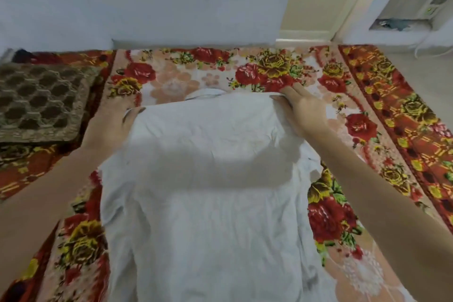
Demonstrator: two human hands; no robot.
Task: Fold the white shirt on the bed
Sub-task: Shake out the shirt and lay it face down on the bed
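Observation:
The white shirt [203, 191] lies on the bed's floral blanket [343, 216], its lower part doubled up toward the collar [206, 94], which peeks out at the far end. My left hand [110, 130] grips the far left corner of the folded layer, with a thumb on top of the cloth. My right hand [304, 110] pinches the far right corner, fingers stretched out past the edge. Both corners sit just above the blanket, near the collar.
A brown cushion with a honeycomb pattern [41, 103] lies at the left on the bed. A pale wall [147, 2] runs behind the bed. At the right, past the bed's edge, are the floor [421, 73] and a doorway [316, 7].

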